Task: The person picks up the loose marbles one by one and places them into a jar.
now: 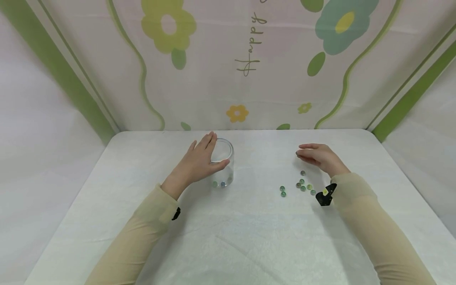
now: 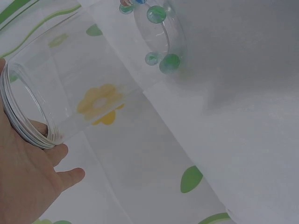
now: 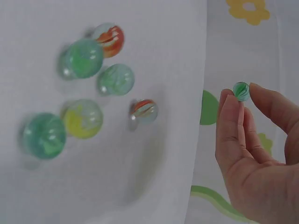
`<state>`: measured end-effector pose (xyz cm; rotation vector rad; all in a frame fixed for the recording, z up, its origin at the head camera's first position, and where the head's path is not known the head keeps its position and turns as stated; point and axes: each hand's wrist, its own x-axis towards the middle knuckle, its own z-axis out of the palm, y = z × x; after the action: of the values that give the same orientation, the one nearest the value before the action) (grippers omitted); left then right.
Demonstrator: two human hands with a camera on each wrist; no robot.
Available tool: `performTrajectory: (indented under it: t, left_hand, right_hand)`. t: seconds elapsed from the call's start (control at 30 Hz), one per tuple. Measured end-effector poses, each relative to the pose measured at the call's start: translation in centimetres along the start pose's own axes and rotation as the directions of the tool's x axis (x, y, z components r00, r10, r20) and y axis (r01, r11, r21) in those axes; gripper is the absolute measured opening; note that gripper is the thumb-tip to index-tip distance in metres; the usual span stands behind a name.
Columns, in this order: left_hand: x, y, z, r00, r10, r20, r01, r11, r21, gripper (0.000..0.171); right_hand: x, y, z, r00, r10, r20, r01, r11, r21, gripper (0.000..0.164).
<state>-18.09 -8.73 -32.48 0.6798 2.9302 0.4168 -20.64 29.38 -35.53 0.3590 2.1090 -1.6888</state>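
While my L hand is spread against the upright glass jar, hold hard to judge, loose marbles lie R of it; just past 'em my R hand pinches a green marble, w/ jar well off L.

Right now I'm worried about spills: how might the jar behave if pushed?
The jar may tip if pushed high up, being taller than wide. Its clear, smooth-looking surface could feel slippery. The marbles inside would probably roll, being round and loose.
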Motion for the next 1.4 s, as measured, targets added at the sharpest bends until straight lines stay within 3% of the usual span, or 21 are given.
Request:
performTrajectory:
  t: [0.3, 0.57, 0.83, 1.4]
  left_hand:
    - [0.0, 0.0, 0.1, 1.0, 0.001, -0.006, -0.001, 1.0, -0.001, 0.091]
    - [-0.1, 0.0, 0.1, 1.0, -0.003, -0.004, 0.003, 1.0, -0.008, 0.091]
    - [0.0, -0.1, 0.2, 1.0, 0.003, -0.009, -0.003, 1.0, -0.003, 0.092]
    - [0.2, -0.3, 0.0, 1.0, -0.006, -0.005, 0.006, 1.0, -0.026, 0.092]
  right_hand:
    - [-0.7, -3.0, 2.8, 0.995, -0.086, 0.05, 0.082, 0.994, 0.074, 0.033]
    - [-1.4, -5.2, 6.1, 0.982, -0.153, 0.106, 0.143, 0.984, 0.105, 0.038]
    - [-2.3, -7.4, 9.6, 0.975, -0.169, 0.144, 0.154, 0.982, 0.109, 0.034]
    - [-3.1, -9.7, 15.7, 0.953, -0.213, 0.216, 0.198, 0.976, 0.09, 0.041]
